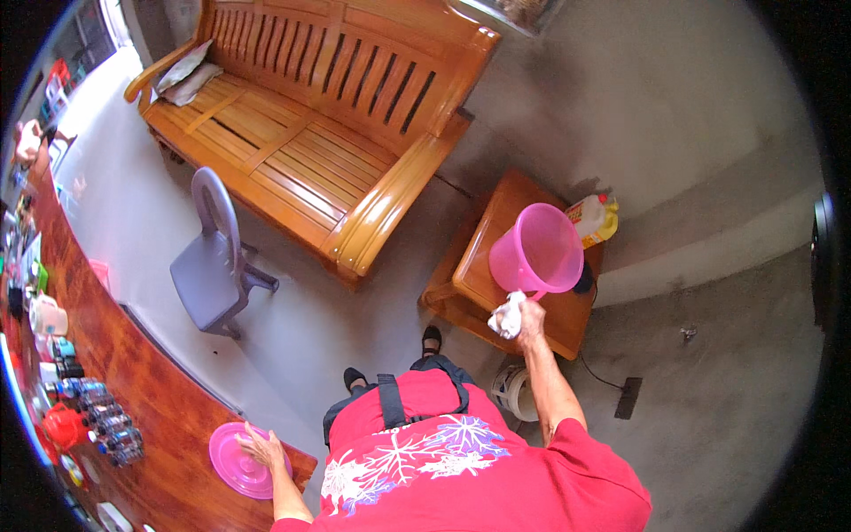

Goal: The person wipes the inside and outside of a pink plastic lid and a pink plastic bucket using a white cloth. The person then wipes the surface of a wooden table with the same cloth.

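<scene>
Pink lid point(229, 465) lies on the table point(146, 372) below the left hand point(264, 450), fingers spread; the bucket point(509, 257) stands uncovered, the right hand point(532, 324) gripping a white cloth point(507, 316).

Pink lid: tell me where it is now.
In the head view, the lid is at lower left on the red-brown table, partly covered by the left hand.

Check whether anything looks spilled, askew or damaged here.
Nothing looks plainly spilled or broken. The cushions are bunched at odd angles at the left end of the wooden bench. The dark patch on the wall could be stain or shadow; I can't tell.
</scene>
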A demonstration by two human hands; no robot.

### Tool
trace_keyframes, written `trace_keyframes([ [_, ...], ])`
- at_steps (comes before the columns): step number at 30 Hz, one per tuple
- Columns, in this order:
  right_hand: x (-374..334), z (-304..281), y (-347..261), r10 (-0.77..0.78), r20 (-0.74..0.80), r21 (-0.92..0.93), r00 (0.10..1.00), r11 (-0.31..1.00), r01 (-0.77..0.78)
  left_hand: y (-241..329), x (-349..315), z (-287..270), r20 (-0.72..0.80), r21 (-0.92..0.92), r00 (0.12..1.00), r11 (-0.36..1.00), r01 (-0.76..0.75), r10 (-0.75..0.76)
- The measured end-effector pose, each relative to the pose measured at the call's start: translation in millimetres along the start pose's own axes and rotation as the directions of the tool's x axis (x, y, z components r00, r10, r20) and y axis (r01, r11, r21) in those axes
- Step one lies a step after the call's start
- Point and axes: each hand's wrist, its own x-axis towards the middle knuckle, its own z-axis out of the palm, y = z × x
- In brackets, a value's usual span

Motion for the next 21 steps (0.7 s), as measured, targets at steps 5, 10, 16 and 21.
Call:
trace_keyframes([
  [5,53,28,-98,-0.504,-0.217,-0.639,0.836,0.721,0.269,63,34,22,-0.063,-0.257,0.972,0.937,-0.235,0.227],
  [10,88,46,-80,-0.543,0.084,-0.790,0.835,0.474,0.388,190,13,25,-0.031,-0.377,0.877,0.808,-0.454,0.479],
  [16,106,44,-72,-0.284,0.243,-0.919,0.927,0.238,0.314,344,-60,-3,0.068,-0.541,0.697,0.613,-0.575,0.714],
  [21,106,35,-89,-0.296,0.431,-0.827,0.853,0.249,0.504,426,-96,-28,0.167,-0.698,0.689,0.577,-0.423,0.706],
])
